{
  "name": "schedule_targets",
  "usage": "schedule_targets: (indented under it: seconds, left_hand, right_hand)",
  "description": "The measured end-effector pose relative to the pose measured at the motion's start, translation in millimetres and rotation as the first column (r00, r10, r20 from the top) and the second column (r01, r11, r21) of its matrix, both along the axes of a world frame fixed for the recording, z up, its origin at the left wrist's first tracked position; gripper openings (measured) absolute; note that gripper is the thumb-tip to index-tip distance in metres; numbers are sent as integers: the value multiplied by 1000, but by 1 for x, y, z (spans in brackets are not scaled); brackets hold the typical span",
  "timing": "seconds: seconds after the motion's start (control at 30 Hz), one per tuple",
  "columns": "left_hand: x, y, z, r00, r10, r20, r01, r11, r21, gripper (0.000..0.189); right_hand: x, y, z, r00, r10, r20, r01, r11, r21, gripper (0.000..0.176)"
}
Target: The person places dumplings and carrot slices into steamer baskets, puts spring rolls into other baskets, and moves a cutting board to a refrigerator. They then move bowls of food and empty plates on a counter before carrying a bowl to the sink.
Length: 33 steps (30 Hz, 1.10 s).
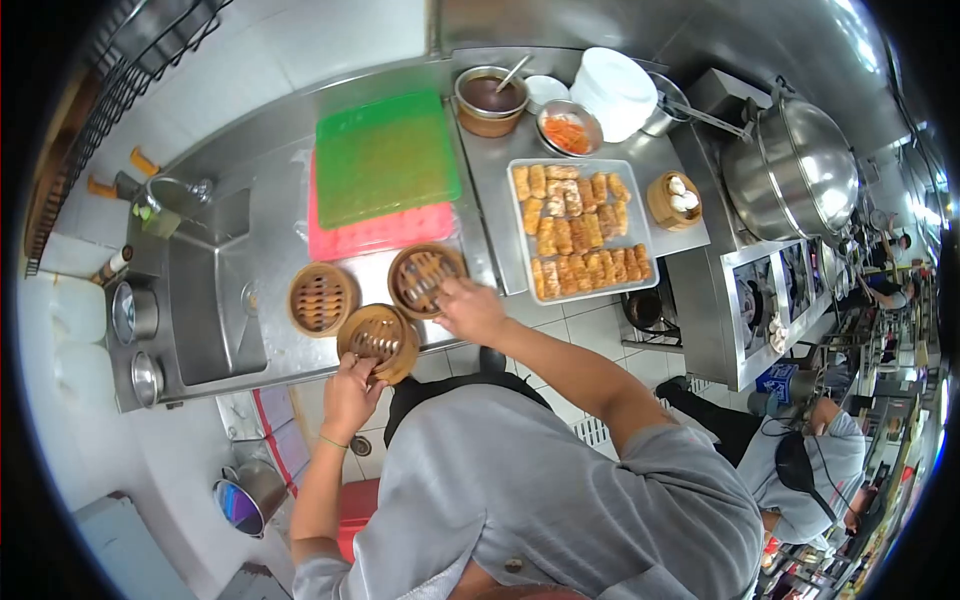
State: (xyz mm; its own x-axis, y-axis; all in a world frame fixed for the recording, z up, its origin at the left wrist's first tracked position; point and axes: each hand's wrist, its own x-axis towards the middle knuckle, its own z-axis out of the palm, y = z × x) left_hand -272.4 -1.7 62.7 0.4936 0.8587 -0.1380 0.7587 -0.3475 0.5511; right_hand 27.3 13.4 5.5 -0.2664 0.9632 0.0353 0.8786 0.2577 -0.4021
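Three round bamboo steamers stand close together at the counter's front edge. My left hand [355,392] has its fingers closed on the rim of the nearest steamer [378,338], which overlaps the edge. My right hand [470,309] is at the right steamer [424,276], its fingertips at the slatted bottom; whether they pinch anything is too small to tell. The left steamer [323,300] is untouched, with slats showing. Behind them lie a green board [385,160] and a pink board [385,231] beneath it. A tray [643,200] of golden-brown rolls is to the right.
A sink [210,290] is at the left. Along the back stand a sauce pot [490,100], a bowl of orange shreds [568,130] and white plates [612,95]. A small steamer with white buns [676,200] and a large metal pot [790,170] are right. A co-worker [800,480] is at lower right.
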Motion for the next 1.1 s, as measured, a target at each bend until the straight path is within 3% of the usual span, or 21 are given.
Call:
schedule_targets:
  seconds: [0.13,0.27,0.4,0.47,0.53,0.6,0.7,0.73,0.77,0.83,0.97,1.1]
  left_hand:
    - [9,-11,-31,991,91,-102,-70,977,201,42]
    - [10,7,-41,968,169,-183,-140,977,163,33]
    - [13,20,-48,978,117,-171,-91,983,157,33]
    - [4,19,-49,993,78,-87,-62,982,179,39]
    - [1,12,-24,998,59,-14,-55,975,217,44]
    - [-10,6,-5,989,135,67,-142,982,125,45]
    - [-19,-2,19,946,287,153,-283,958,-47,44]
    - [-17,-4,25,920,349,177,-335,936,-107,44]
    - [-14,-9,29,903,379,204,-364,925,-108,41]
    - [-6,-21,29,853,433,290,-412,901,-133,41]
    - [26,-50,46,765,571,297,-522,820,-235,41]
    - [49,-81,52,701,663,265,-598,748,-289,41]
  right_hand:
    - [13,-2,-6,999,37,-22,-35,997,70,33]
    - [22,-6,-12,993,90,-81,-85,994,67,33]
    - [13,-4,-8,995,68,-69,-67,998,13,36]
    - [17,-5,-2,995,74,-73,-75,997,-11,38]
    - [33,1,18,983,-6,-186,-12,995,-97,43]
    - [75,26,37,953,-113,-281,91,992,-90,44]
    - [177,107,73,873,-464,-150,465,885,-35,49]
    - [219,137,86,869,-444,-218,468,881,74,53]
    - [241,171,99,827,-562,-7,555,814,171,55]
    - [295,238,97,773,-628,-85,634,768,87,57]
    - [332,325,89,785,-612,99,619,783,-66,80]
    - [336,358,57,771,-592,235,633,753,-178,95]
